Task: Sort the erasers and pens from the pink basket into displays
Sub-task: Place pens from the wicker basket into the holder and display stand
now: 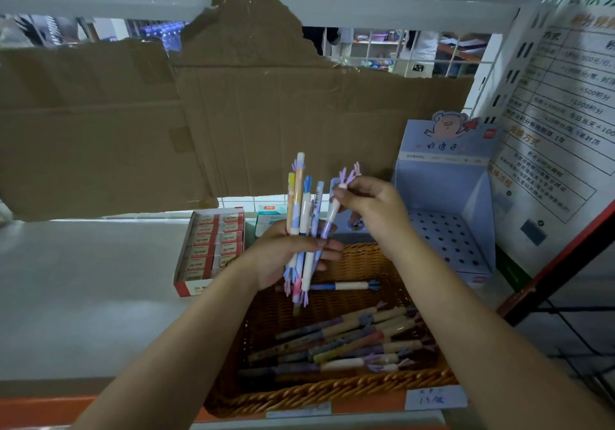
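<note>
My left hand (283, 256) grips a bunch of several pastel pens (301, 210), held upright above the woven basket (332, 393). My right hand (372, 206) pinches the top of one purple pen (331, 218) at the right side of that bunch. More pens (349, 339) lie in a heap on the basket's floor. One blue and cream pen (342, 285) lies apart near its far side. A light blue pen display (446, 216) with a holed tray stands to the right. A red and white box of erasers (213, 250) sits to the left.
A torn cardboard sheet (233, 120) covers the back of the shelf. A printed poster (559, 123) leans at the right. A small teal and white box (268, 218) stands behind the hands. Price labels (436, 398) stick to the shelf's orange front edge.
</note>
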